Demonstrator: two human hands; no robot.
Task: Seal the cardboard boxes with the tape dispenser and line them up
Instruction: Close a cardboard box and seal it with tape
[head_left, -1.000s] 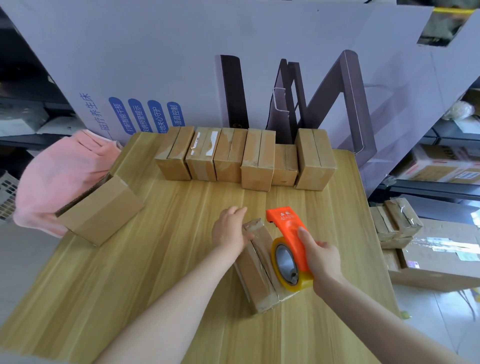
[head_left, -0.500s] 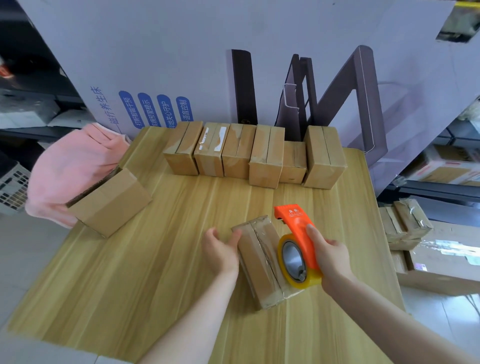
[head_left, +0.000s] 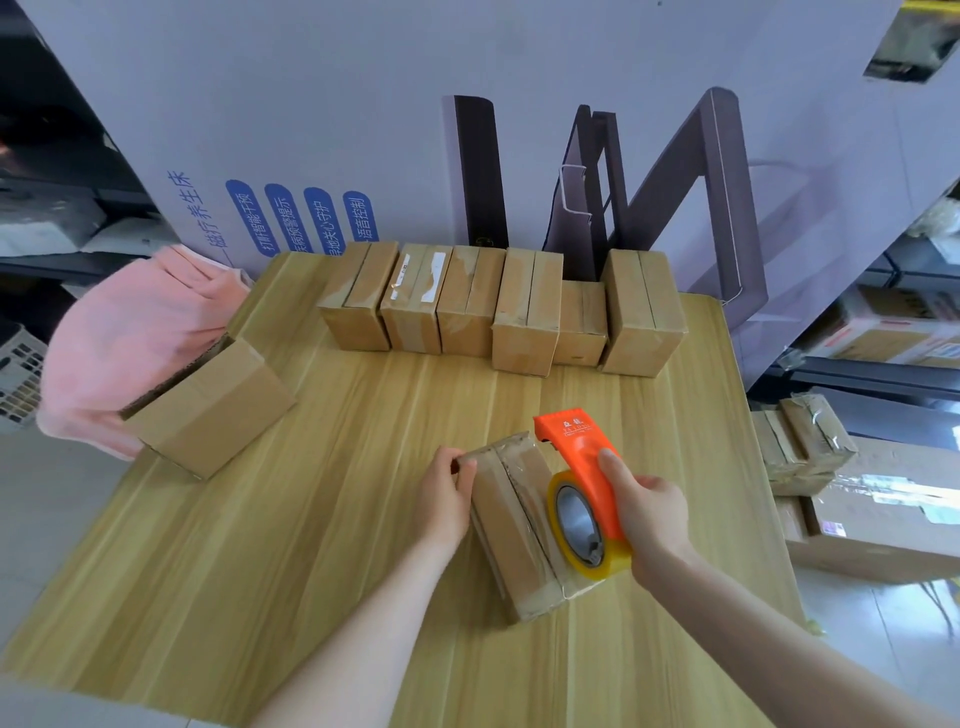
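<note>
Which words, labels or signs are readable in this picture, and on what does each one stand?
"磁疗养生床": grey panel.
"打鼾智能干预": first blue oval on it.
The other three ovals: blurred, partly hidden.
Print on the tape dispenser: too small.
On a row box, white labels: unreadable.

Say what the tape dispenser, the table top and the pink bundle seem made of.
Tape dispenser: orange plastic, smooth, glossy moulded shell.
Table top: wood or wood-look laminate, pale streaked grain, satin sheen.
Pink bundle: soft fabric, likely fleece, matte with folds.
</note>
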